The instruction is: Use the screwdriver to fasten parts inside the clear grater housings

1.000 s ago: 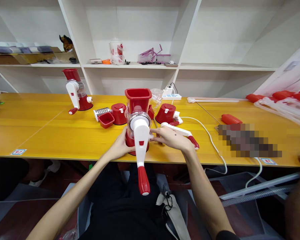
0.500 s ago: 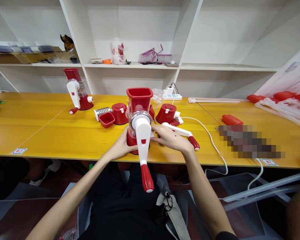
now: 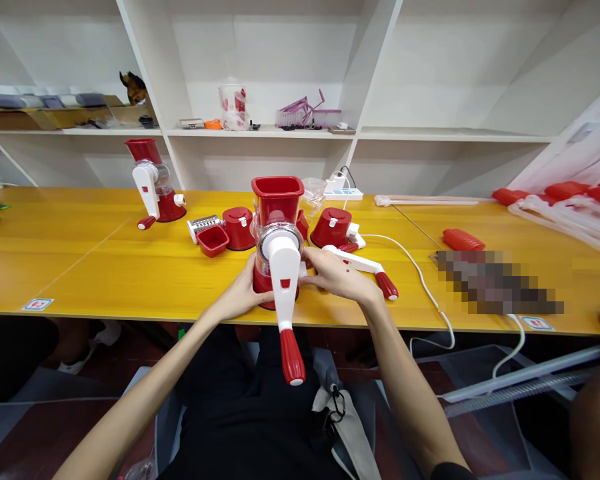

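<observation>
Head view: crank handle (image 3: 284, 287) swung slightly rightward; we read a small turn of the grinder (image 3: 279, 208), upright near the table (image 3: 130, 267) edge. Left hand (image 3: 241, 291) clamps its base (image 3: 261, 281); right hand (image 3: 334, 275) at white knob (image 3: 303, 269), closure we can't tell.

Red-and-white rotary grater (image 3: 279, 208) upright on yellow table (image 3: 130, 270), crank (image 3: 283, 267) (red-handled) angled down.

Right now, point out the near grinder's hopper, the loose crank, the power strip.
Near grinder's hopper (image 3: 277, 211): head view, front wall.
Loose crank (image 3: 364, 263): head view, white arm.
Power strip (image 3: 338, 195): head view, middle of its body.
</observation>
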A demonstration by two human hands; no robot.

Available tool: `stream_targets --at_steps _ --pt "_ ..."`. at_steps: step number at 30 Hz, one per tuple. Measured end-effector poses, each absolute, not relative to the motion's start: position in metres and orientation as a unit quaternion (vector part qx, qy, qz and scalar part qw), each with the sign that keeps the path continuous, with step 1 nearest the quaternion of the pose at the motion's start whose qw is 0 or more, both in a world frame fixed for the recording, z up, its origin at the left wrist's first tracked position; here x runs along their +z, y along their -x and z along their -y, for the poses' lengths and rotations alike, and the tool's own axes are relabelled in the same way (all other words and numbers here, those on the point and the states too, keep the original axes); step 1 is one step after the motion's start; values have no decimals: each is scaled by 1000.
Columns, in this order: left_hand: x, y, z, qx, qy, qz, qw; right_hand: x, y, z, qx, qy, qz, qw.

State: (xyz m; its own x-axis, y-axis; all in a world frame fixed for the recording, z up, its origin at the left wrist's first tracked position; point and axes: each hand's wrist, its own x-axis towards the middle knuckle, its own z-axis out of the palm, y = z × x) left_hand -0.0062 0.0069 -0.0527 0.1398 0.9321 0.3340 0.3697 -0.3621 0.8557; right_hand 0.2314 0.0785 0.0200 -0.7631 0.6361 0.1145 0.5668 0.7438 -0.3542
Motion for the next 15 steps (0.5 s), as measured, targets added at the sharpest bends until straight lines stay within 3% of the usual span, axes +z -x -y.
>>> stream_targets --at_steps 7,15 --pt "-52 6 -6 451 -687 -476 314 26 -232 -77 189 334 920 87" --pt "-53 7 -7 453 -691 -469 313 25 -231 -76 154 332 927 86"
